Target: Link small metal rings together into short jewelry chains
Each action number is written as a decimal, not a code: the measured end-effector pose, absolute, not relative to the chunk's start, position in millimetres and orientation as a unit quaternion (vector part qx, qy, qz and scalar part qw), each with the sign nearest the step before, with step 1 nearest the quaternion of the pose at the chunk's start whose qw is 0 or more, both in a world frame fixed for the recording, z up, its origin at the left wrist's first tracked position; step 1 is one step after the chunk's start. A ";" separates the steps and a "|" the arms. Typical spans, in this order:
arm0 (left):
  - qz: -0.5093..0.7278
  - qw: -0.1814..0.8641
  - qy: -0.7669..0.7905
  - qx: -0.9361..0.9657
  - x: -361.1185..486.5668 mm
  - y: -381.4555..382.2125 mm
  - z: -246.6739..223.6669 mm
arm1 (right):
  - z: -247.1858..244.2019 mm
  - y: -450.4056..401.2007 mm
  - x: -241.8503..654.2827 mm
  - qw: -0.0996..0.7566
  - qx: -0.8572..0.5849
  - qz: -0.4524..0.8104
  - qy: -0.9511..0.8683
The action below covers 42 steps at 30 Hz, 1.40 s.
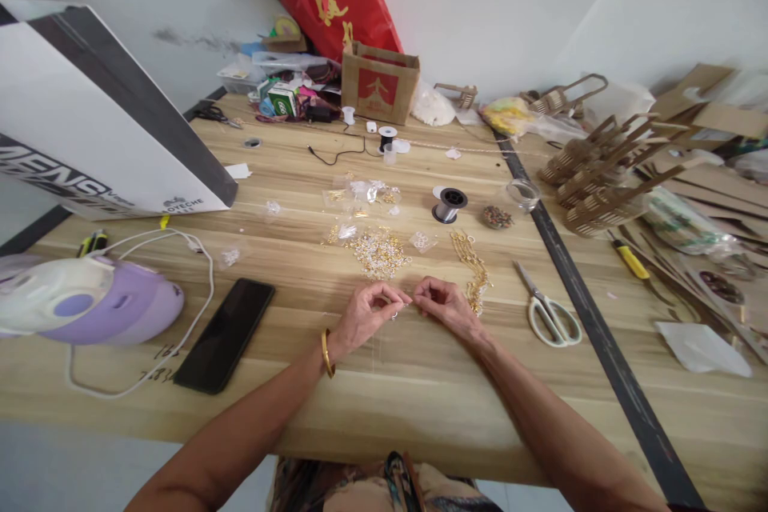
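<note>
My left hand (367, 314) and my right hand (445, 304) meet above the wooden table, thumbs and forefingers pinched almost tip to tip. Between the fingertips is something tiny that I cannot make out. A fine clear thread (375, 346) hangs faintly below my left hand, which wears a gold bangle (327, 354) at the wrist. Just beyond the fingers lies a pile of clear and gold beads (379, 253). Gold chains (474, 268) lie close to my right hand, with a small bag of rings (422, 241) left of them.
White-handled scissors (553, 318) lie at the right, before a dark strip (576, 296). A spool of wire (450, 206) and a dish of mixed beads (498, 216) stand farther back. Left are a black phone (225, 334), a purple device (114, 304) and a large box (96, 120).
</note>
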<state>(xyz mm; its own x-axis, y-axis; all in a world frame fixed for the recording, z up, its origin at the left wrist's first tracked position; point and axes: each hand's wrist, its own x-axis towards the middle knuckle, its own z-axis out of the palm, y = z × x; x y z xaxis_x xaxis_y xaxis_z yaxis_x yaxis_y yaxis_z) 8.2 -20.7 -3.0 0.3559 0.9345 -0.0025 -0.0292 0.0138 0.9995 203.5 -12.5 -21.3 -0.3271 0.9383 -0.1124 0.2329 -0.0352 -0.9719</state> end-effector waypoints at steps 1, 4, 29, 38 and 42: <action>0.407 0.598 0.399 0.564 8.4 -20.6 -3.0 | -21.5 -13.1 202.9 0.328 -0.478 0.535 -0.615; 0.404 0.607 0.422 0.539 8.4 -19.2 -5.0 | -20.7 -16.0 200.4 0.341 -0.469 0.510 -0.635; 0.365 0.685 0.431 0.461 6.8 -14.1 -10.4 | -24.2 -29.4 199.5 0.325 -0.357 0.066 -0.873; 0.346 0.680 0.443 0.470 7.0 -14.8 -9.1 | -25.7 -30.8 201.5 0.345 -0.332 0.062 -0.876; 0.350 0.667 0.442 0.487 8.9 -16.3 -11.7 | -27.3 -32.6 201.1 0.346 -0.321 0.066 -0.879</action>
